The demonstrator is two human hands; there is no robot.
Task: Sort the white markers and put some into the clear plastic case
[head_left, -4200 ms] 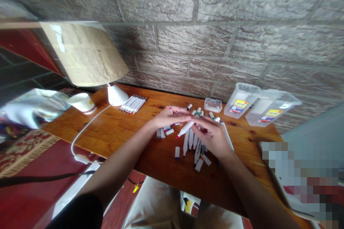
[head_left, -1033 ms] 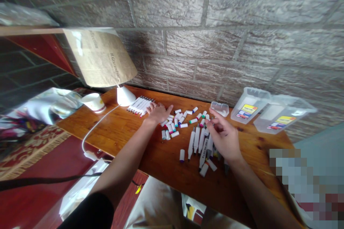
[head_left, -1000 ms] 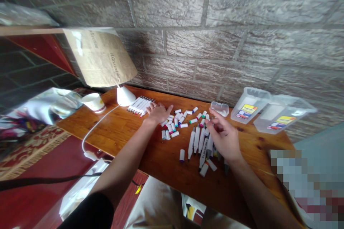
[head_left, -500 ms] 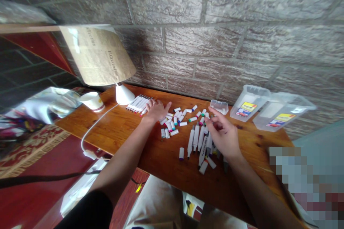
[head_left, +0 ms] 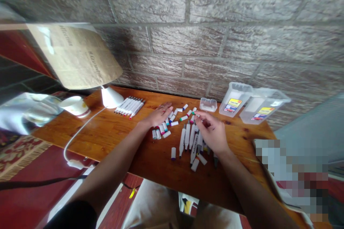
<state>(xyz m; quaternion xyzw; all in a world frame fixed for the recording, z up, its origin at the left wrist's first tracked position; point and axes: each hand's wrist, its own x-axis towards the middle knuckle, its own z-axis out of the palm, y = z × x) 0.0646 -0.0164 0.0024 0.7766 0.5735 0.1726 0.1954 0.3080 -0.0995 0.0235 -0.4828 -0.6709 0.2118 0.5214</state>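
Note:
My left hand lies flat, palm down, fingers together and stretched out, over the left side of a pile of loose marker caps. It covers some of them. My right hand reaches over the uncapped markers, its thumb and index finger closed around a small white marker cap at the pile's right side. My fingers partly hide that cap. Several uncapped markers lie side by side beneath and left of my right hand. Farther left, a neat row of capped markers lies by the lamp.
A lamp and a paper cup stand at the table's left. A small clear box and two clear plastic containers stand along the wall. Single caps lie near the front. A white cord crosses the left edge.
My left hand has moved from the marker row rightward onto the caps. My right thumb and index finger have come down and closed on a cap. The view has turned slightly right.

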